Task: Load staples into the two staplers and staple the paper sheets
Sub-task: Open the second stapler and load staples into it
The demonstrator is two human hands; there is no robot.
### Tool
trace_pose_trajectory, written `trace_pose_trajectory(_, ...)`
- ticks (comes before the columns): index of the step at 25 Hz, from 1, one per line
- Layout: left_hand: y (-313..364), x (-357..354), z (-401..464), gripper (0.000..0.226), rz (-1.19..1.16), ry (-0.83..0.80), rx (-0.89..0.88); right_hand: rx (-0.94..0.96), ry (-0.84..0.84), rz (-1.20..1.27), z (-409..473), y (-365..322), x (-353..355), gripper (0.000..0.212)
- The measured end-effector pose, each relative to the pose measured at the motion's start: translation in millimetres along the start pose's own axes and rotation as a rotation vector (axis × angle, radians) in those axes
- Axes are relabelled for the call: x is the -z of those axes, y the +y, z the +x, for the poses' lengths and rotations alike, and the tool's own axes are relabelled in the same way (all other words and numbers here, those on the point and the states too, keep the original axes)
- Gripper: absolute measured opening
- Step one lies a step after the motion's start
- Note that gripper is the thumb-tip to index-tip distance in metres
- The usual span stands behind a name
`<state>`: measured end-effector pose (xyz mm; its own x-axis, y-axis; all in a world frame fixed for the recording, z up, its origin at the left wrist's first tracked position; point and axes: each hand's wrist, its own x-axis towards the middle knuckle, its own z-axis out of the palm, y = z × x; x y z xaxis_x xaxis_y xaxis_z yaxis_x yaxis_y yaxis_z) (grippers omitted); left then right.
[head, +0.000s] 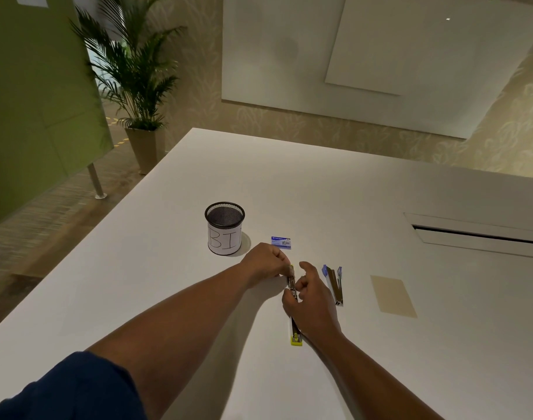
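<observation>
Near the front edge of the white table (168,268), a dark blue sleeve (62,389) shows at the lower left, both bare forearms reaching in toward the middle. Yellow stapler (296,338) lies opened out flat on the tabletop, long axis running front to back, its yellow end nearest the person. Right hand (312,304) sits over the stapler's middle, fingers curled in, thumb and fingertips pinched at the metal channel; index finger lifted and partly open. Can't tell if a staple strip is between them. Left hand (263,262) is at the stapler's far end, fingers closed, gripping the yellow tip there. Just right of the hands, the blue stapler (334,284) lies hinged open in a V, not touched. Further right, a tan paper sheet (392,295) lies flat, well apart from the staplers. Beyond the hands, small blue staple box (281,242) on the table. Left of it, a black mesh cup (225,227) stands upright with a white label, letters "BI" visible. Past the far left corner, a potted palm (132,86) on the floor.
</observation>
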<state>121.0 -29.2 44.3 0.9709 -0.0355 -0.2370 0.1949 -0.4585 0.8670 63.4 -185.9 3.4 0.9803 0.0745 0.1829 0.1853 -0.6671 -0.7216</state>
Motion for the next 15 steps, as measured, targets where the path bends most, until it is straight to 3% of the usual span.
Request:
trace_pose_trajectory(6, 4.2, -8.8, -7.8, 0.002, 0.115, 0.083, -0.025, -0.014, 0.000, 0.013, -4.1, -4.0, 5.6, 0.066)
trace_pose_trajectory(11, -0.6, -11.6, -10.5, 0.003, 0.118, 0.114, -0.044, -0.012, -0.081, -0.021, -18.2, -12.9, 12.3, 0.079)
trace_pose_trajectory(15, -7.5, -15.3, -16.2, 0.006, 0.110, 0.140, -0.107, -0.087, -0.056, -0.034, -33.1, -14.8, 8.9, 0.076)
